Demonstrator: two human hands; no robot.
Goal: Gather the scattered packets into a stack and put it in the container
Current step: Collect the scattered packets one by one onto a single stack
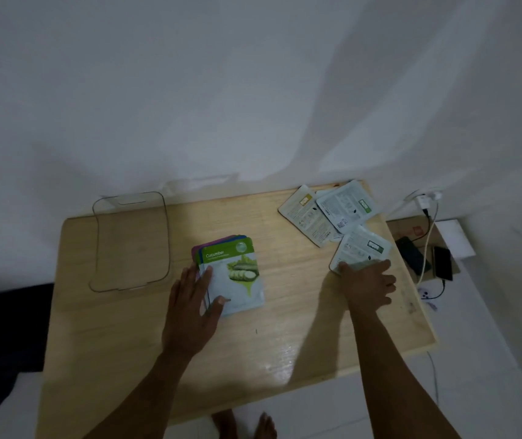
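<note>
Right of the clear container [131, 242], our stack [232, 274] lies long axis away from us, left hand [194, 308] flat on it; right hand [367, 285] presses a face-down packet [361, 248], fingers spread.

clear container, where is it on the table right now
In the head view the clear container sits at the table's far left corner near the wall, left of the cucumber-topped packet stack under the left hand.

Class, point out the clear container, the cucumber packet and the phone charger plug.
clear container [128, 202]: head view, far rim.
cucumber packet [237, 280]: head view, printed front.
charger plug [422, 201]: head view, white body.
</note>
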